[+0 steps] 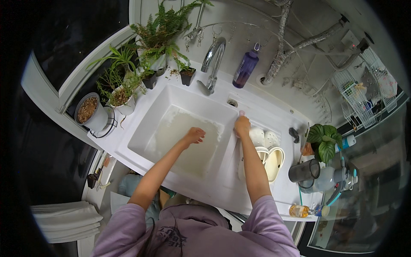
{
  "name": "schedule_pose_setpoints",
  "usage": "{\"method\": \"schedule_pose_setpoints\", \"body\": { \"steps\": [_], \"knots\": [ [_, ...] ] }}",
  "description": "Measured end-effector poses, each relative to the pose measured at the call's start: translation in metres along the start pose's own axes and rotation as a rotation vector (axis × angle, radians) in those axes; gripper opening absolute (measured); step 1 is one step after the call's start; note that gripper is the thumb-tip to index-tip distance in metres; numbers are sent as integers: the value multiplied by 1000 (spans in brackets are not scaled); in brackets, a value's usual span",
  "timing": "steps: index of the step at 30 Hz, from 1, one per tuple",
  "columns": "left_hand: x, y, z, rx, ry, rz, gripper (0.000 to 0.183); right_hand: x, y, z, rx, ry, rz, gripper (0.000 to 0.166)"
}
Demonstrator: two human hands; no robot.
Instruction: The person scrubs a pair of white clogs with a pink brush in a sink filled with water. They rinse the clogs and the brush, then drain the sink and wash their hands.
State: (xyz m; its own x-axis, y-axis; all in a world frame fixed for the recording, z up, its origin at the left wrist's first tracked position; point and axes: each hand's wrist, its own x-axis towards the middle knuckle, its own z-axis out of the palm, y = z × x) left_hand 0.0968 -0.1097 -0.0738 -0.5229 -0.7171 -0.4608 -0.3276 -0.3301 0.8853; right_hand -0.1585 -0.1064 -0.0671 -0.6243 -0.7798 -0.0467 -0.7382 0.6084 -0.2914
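My left hand (194, 136) hangs over the white sink basin (176, 93), its fingers loosely curled and a little apart, with nothing visible in it. Cloudy, greyish water (183, 157) covers the basin's floor. Over the basin's right rim, my right hand (242, 126) is closed around a small pale pink object (241, 113). Most of that object is covered by the fingers, so I cannot tell what it is. White perforated clogs (272, 139) lie on the ribbed drainboard beside my right forearm, which hides part of them.
A chrome faucet (213, 57) rises behind the basin, near a purple bottle (245, 70). Potted plants (123, 99) line the left side. At the right stand a dark mesh cup (304, 171), a clear plastic bottle (321, 180) and a small amber bottle (298, 211).
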Motion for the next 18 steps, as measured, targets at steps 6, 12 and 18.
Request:
{"method": "schedule_pose_setpoints", "body": {
  "steps": [6,12,18],
  "knots": [
    [17,-8,-26,5,34,-14,28,-14,-24,-15,-115,-6,33,24],
    [29,-5,-29,8,-8,-1,25,-7,-26,-12,-144,38,62,26],
    [58,-4,-35,-24,120,156,22,-7,-45,-10,-187,277,1,39]
  ]
}}
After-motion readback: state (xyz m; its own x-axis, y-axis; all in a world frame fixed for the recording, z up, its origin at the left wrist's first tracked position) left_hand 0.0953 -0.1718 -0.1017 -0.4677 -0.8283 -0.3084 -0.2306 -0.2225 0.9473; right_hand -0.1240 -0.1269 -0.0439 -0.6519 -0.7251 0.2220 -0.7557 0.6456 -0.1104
